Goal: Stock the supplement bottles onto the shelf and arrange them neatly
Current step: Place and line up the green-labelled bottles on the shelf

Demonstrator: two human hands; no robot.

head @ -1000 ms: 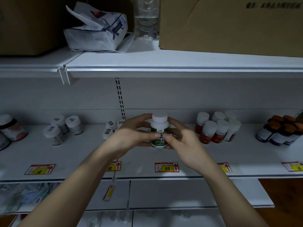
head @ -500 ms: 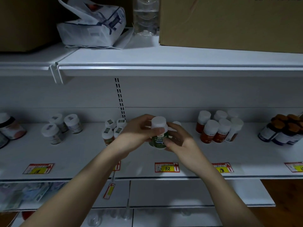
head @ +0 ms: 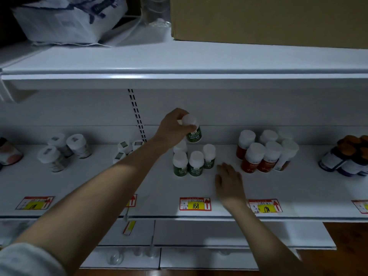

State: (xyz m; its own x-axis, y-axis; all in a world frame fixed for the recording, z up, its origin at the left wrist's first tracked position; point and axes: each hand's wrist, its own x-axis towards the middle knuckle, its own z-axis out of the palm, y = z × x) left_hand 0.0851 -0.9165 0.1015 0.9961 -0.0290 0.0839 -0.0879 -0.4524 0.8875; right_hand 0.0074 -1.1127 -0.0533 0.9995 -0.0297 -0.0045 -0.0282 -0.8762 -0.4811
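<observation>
Placement comes next: the green-label bottle (head: pixel 194 130) should go down upright into the open back spot of the green-label cluster (head: pixel 194 161), cap level with its neighbours and label facing front — lowered slowly, so it does not knock the standing ones. The left hand (head: pixel 174 127) grips the bottle around its white cap and neck, arm stretched deep over the shelf (head: pixel 99 186), holding the bottle in the air just above and behind the cluster. The right hand (head: pixel 229 181) lies released, fingers straight, low over the shelf just right of the cluster — well placed to steady a wobble.
</observation>
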